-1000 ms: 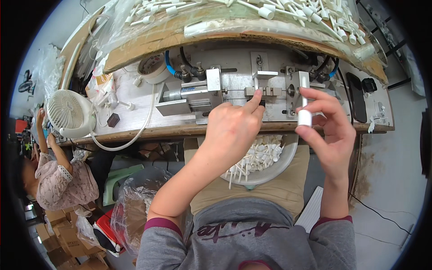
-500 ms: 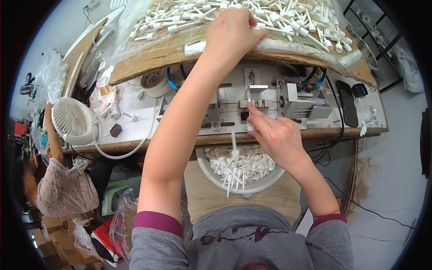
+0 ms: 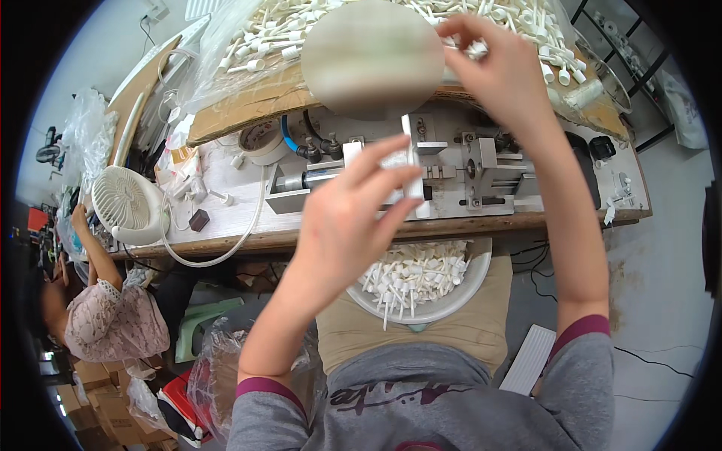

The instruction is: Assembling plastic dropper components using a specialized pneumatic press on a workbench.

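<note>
My left hand point(image 3: 353, 214) pinches a white plastic stick-shaped piece point(image 3: 410, 154) upright between fingers and thumb, in front of the small metal fixture point(image 3: 438, 173) on the bench. My right hand point(image 3: 504, 71) is over the right part of a heap of white plastic stems with cup-shaped ends point(image 3: 278, 37). Its thumb and forefinger are apart, with white pieces showing between them; none is plainly gripped. A round blurred patch hides the middle of the heap. On my lap a bowl point(image 3: 481, 282) holds many similar white pieces point(image 3: 414, 282).
The heap lies on cardboard point(image 3: 248, 105) above the bench. Metal clamps point(image 3: 489, 173) flank the fixture. Leftward are a tape roll point(image 3: 261, 143), a white fan point(image 3: 124, 203) and a hose point(image 3: 252, 237); another person point(image 3: 113, 323) sits beyond. A dark phone point(image 3: 585, 161) lies to the right.
My right hand has gone from the fixture up to the heap. My left hand has come down from the heap to the fixture and now holds a white piece.
</note>
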A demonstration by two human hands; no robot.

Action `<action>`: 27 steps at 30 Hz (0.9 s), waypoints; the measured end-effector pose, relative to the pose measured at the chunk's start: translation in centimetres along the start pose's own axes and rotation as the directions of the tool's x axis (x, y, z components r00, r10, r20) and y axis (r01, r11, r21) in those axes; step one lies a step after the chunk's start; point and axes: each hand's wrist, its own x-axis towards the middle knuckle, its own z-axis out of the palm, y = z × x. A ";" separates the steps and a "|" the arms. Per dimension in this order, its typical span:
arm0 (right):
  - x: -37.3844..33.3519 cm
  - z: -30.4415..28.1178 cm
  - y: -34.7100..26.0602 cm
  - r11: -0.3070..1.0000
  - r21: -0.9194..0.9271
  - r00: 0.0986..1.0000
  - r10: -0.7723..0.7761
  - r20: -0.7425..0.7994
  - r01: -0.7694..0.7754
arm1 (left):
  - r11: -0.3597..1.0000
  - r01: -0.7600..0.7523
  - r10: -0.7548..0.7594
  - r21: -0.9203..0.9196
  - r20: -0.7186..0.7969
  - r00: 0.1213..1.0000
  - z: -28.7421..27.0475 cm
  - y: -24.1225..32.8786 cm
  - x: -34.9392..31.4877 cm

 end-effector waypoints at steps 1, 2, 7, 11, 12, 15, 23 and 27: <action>2.3 0.2 1.5 0.991 -0.112 0.995 -0.081 -0.062 0.073 | 0.996 -0.024 0.024 0.091 -0.006 1.000 0.7 0.1 -0.8; 4.3 0.9 1.7 0.987 -0.140 0.997 -0.082 -0.004 0.081 | 0.991 -0.029 0.028 0.132 0.009 1.000 1.4 0.1 -1.5; 8.0 6.1 7.3 0.929 -0.351 0.990 -0.074 0.121 0.113 | 0.970 -0.080 0.062 0.230 0.085 0.994 5.0 -0.9 -2.9; 7.5 5.4 4.0 0.963 -0.263 0.913 0.059 0.403 0.054 | 0.929 -0.081 0.027 0.360 0.152 0.988 5.4 -2.1 -3.2; 6.6 5.2 4.2 0.961 -0.230 0.952 -0.082 0.295 0.154 | 0.934 -0.089 0.037 0.346 0.154 0.987 5.5 -2.3 -2.8; 6.0 4.0 4.4 0.954 -0.230 0.944 -0.116 0.310 0.193 | 0.940 -0.076 0.020 0.332 0.168 0.986 5.7 -2.2 -2.6; 6.1 0.7 3.5 0.994 0.102 0.994 0.031 0.103 -0.041 | 0.967 -0.034 -0.015 0.252 0.189 0.982 5.4 -2.2 -2.5; 4.6 -1.1 1.0 0.959 0.281 0.996 0.000 -0.093 0.026 | 0.926 0.250 -0.214 -0.282 0.154 0.965 3.9 -1.1 -0.9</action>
